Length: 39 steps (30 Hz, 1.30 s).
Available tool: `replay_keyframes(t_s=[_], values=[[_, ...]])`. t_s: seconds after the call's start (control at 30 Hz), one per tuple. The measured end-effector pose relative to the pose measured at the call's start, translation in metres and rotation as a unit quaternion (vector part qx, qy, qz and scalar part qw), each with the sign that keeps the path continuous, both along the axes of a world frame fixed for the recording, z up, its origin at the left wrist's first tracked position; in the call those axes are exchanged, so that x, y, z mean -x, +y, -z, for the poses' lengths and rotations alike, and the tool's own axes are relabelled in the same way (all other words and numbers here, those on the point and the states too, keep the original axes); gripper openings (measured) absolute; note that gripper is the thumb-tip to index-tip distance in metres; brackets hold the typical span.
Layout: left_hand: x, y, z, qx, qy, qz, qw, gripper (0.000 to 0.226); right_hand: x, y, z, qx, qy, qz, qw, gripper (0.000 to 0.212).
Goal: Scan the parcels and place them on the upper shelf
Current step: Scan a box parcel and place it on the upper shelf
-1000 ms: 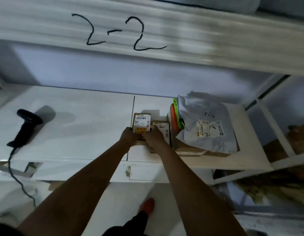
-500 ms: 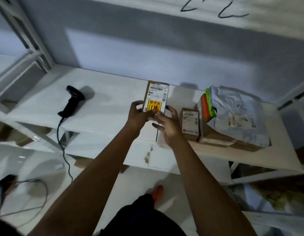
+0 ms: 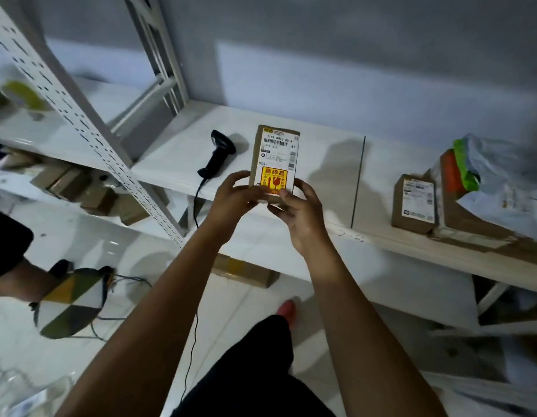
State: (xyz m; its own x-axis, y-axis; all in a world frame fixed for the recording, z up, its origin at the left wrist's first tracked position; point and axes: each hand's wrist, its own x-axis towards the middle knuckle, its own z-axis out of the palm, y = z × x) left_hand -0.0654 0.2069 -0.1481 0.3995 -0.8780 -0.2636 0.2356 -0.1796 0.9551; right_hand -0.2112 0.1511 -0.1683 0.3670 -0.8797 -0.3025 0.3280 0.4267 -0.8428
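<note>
At the far left we see brown cartons [image 3: 80,191], blurred, lying on a lower level behind a white perforated upright [image 3: 80,115] that runs slantwise across the view. Right of that post the white shelf board [image 3: 327,164] begins. On it lies the black scanner [image 3: 219,152], head towards the wall, its cable [image 3: 196,212] dropping over the front edge towards the floor. Just right of the scanner, and apart from it, we hold the parcel [image 3: 274,158], a slim brown box raised above the front part of the board. Its long side runs away from us, and its white barcode label and yellow fragile sticker are turned up to our eyes. Our left hand [image 3: 234,198] grips its lower left corner, fingers curled round the edge. Our right hand [image 3: 301,219] grips the lower right corner, thumb pressed on the face beside the sticker and the other fingers wrapped beneath. Below our arms a flat carton [image 3: 246,273] rests on the floor under the shelf. Farther right a small parcel [image 3: 416,206] sits on the board, label facing us, just beside a larger carton [image 3: 471,230]. That carton bears an orange and green package [image 3: 459,170] and a grey mailing bag [image 3: 507,188].
</note>
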Motion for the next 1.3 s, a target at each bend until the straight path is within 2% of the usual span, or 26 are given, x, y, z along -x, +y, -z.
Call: replay_keyframes(t_s=[0.13,0.2,0.27,0.33,0.4,0.53,0.63,0.73,0.8,0.83,0.93,1.03,1.13,1.2,1.3], values=[[-0.035,0.015,-0.004,0.005,0.002,-0.032,0.999,0.053,-0.031,0.009,-0.003,0.014,0.026,-0.039,0.999,0.034],[-0.058,0.017,0.000,0.002,-0.002,-0.067,0.998,0.058,-0.053,0.001,-0.004,0.013,0.065,-0.060,0.996,0.023],[-0.088,0.016,0.004,-0.004,-0.004,-0.101,0.995,0.056,-0.083,-0.013,0.005,-0.005,0.149,-0.057,0.987,0.012],[-0.122,0.011,0.007,-0.016,-0.004,-0.134,0.991,0.052,-0.118,-0.031,0.020,-0.003,0.279,-0.060,0.958,0.016],[-0.165,-0.001,0.007,-0.030,-0.026,-0.137,0.990,0.053,-0.164,-0.048,0.036,0.002,0.364,-0.091,0.927,0.028],[-0.249,-0.034,-0.002,-0.064,-0.057,-0.062,0.994,0.054,-0.261,-0.082,0.050,0.014,0.439,-0.113,0.891,0.029],[-0.302,-0.049,-0.003,-0.073,-0.068,-0.005,0.995,0.038,-0.318,-0.105,0.068,-0.016,0.500,-0.046,0.864,0.052],[-0.348,-0.054,0.003,-0.093,-0.034,0.014,0.995,0.029,-0.343,-0.110,0.087,-0.053,0.558,0.060,0.826,0.049],[-0.368,-0.057,0.008,-0.104,-0.021,0.025,0.994,0.024,-0.343,-0.114,0.094,-0.084,0.539,0.090,0.834,0.044],[-0.377,-0.061,0.011,-0.104,-0.016,0.030,0.994,0.022,-0.344,-0.117,0.093,-0.106,0.496,0.098,0.856,0.038],[-0.388,-0.071,0.014,-0.104,0.003,0.033,0.994,0.022,-0.352,-0.110,0.082,-0.159,0.335,0.131,0.920,0.028],[-0.385,-0.080,0.012,-0.079,-0.009,0.040,0.996,0.026,-0.364,-0.087,0.060,-0.147,0.164,0.164,0.962,0.021],[-0.381,-0.087,0.003,-0.047,-0.032,0.044,0.997,0.029,-0.376,-0.056,0.044,-0.111,0.048,0.161,0.979,0.017],[-0.385,-0.091,-0.003,-0.036,-0.047,0.044,0.997,0.032,-0.382,-0.038,0.031,-0.100,0.010,0.162,0.982,0.013],[-0.392,-0.096,-0.015,-0.030,-0.084,0.041,0.995,0.050,-0.381,-0.024,0.006,-0.076,0.033,0.201,0.976,0.010]])
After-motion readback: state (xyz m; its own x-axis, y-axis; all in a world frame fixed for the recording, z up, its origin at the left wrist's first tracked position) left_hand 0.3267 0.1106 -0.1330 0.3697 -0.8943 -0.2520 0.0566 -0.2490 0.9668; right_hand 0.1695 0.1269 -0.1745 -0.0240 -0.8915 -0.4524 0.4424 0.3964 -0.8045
